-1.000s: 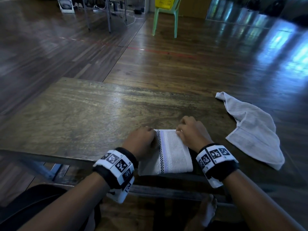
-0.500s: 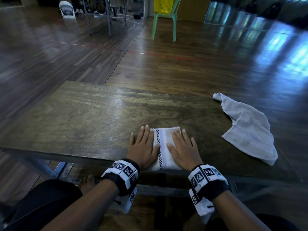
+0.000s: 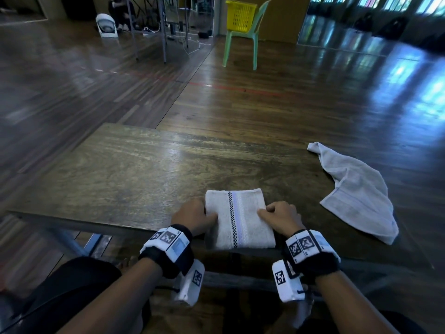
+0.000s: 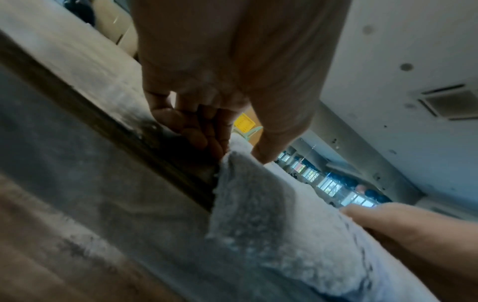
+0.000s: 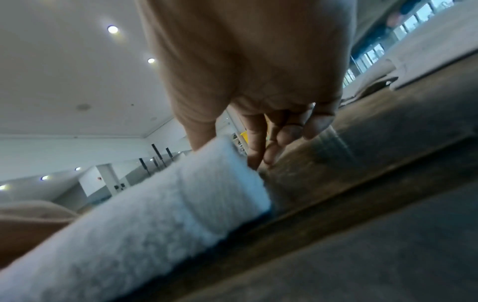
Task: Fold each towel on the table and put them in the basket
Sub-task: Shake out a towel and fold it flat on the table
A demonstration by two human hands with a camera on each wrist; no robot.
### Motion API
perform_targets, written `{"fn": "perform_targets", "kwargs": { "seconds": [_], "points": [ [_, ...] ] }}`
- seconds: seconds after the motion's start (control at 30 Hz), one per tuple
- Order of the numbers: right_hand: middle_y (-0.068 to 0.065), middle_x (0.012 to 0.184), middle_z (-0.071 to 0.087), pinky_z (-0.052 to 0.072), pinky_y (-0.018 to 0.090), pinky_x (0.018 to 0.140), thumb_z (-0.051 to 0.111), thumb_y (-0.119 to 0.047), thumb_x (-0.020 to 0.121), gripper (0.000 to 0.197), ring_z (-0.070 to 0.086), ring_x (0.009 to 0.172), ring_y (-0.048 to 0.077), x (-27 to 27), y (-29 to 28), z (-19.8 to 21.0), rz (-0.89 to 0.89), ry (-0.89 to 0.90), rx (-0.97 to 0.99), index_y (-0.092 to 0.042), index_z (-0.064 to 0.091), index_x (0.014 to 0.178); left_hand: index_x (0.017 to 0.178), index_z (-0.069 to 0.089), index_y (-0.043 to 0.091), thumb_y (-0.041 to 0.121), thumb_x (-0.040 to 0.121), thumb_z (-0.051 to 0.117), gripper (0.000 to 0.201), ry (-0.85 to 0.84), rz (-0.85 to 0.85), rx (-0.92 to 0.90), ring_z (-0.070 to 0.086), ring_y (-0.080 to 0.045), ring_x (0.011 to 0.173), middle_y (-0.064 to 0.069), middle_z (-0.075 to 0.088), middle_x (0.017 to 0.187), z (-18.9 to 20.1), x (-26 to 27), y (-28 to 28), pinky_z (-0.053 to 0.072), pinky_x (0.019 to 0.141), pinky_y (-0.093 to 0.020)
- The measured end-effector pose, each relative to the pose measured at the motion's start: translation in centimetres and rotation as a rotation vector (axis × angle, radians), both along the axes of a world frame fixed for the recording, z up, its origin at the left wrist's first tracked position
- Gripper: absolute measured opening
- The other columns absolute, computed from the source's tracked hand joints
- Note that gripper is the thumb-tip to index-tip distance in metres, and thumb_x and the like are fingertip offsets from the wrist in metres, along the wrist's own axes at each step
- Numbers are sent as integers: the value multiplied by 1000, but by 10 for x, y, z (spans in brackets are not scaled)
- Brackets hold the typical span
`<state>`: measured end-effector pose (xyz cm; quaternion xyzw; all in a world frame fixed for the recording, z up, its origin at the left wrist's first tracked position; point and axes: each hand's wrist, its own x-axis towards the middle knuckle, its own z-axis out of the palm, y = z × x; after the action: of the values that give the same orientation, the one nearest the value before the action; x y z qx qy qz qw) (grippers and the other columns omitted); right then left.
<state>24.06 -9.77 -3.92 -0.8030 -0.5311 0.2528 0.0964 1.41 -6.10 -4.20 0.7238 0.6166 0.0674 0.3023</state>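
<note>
Your left hand [image 3: 195,219] and right hand [image 3: 280,216] pinch the folded towel's [image 3: 240,220] long side edges — long axis running away from you, toward the yellow basket [image 3: 240,16] far ahead.

A dark, worn wooden worktop [image 3: 134,174] carries two towels. A folded white towel [image 3: 238,220] with a checkered stripe lies at the near edge, overhanging it slightly. A crumpled grey towel [image 3: 356,196] lies well apart at the right.
</note>
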Motion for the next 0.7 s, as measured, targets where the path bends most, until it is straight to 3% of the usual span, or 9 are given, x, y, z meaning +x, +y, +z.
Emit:
{"fn": "perform_targets", "kwargs": {
  "seconds": [0.07, 0.13, 0.27, 0.33, 0.43, 0.53, 0.6, 0.7],
  "points": [
    [2, 80, 66, 47, 37, 75, 54, -39, 81, 35, 61, 80, 19, -2, -2, 2, -19, 170, -2, -9, 63, 66, 72, 54, 13, 37, 82, 56, 27, -65, 11, -24, 59, -19, 70, -2, 59, 72, -2, 0, 0, 46, 61, -29],
    [5, 68, 56, 39, 30, 60, 54, -31, 84, 31, 54, 63, 17, -5, -8, 9, -51, 329, 38, -10, 49, 61, 60, 45, 14, 31, 83, 57, 31, -173, 29, -31, 49, -13, 56, 0, 51, 60, 0, 0, -3, 36, 52, -26],
    [5, 80, 64, 44, 28, 62, 56, -17, 86, 11, 60, 73, 16, -17, -33, 19, -208, 661, 133, -7, 59, 83, 56, 38, 17, 16, 86, 58, 36, -474, 141, -90, 43, -1, 37, 11, 46, 41, 17, -2, -24, 32, 41, -13],
    [8, 89, 68, 48, 30, 63, 58, -12, 87, 12, 63, 81, 19, -23, -47, 24, -285, 825, 128, -6, 62, 95, 64, 44, 16, 13, 86, 60, 28, -575, 203, -136, 52, -5, 52, 7, 54, 53, 25, -6, -36, 41, 52, -18],
    [10, 87, 66, 45, 31, 62, 59, -10, 87, 10, 60, 80, 20, -25, -72, 41, -316, 934, 58, -5, 65, 93, 87, 60, 8, 12, 84, 63, 5, -702, 265, -215, 59, -23, 75, -9, 63, 80, 37, -17, -58, 46, 67, -31],
    [9, 85, 65, 45, 32, 61, 59, -10, 88, 8, 59, 80, 21, -28, -96, 60, -293, 973, 65, -7, 64, 93, 103, 62, 4, 11, 86, 60, 19, -787, 258, -276, 62, -27, 81, -14, 67, 90, 59, -26, -85, 49, 73, -37],
    [8, 86, 66, 46, 31, 61, 58, -11, 89, 13, 60, 77, 20, -32, -111, 79, -256, 983, 120, -7, 61, 100, 98, 62, 9, 13, 87, 58, 12, -810, 247, -247, 61, -25, 81, -10, 66, 89, 78, -30, -101, 49, 71, -34],
    [8, 84, 64, 47, 27, 53, 55, -12, 91, 18, 61, 69, 16, -40, -129, 112, -215, 990, 231, -4, 58, 107, 93, 60, 13, 15, 89, 56, 6, -866, 258, -184, 59, -20, 73, -5, 63, 82, 110, -36, -122, 46, 59, -27]
  ]
}}
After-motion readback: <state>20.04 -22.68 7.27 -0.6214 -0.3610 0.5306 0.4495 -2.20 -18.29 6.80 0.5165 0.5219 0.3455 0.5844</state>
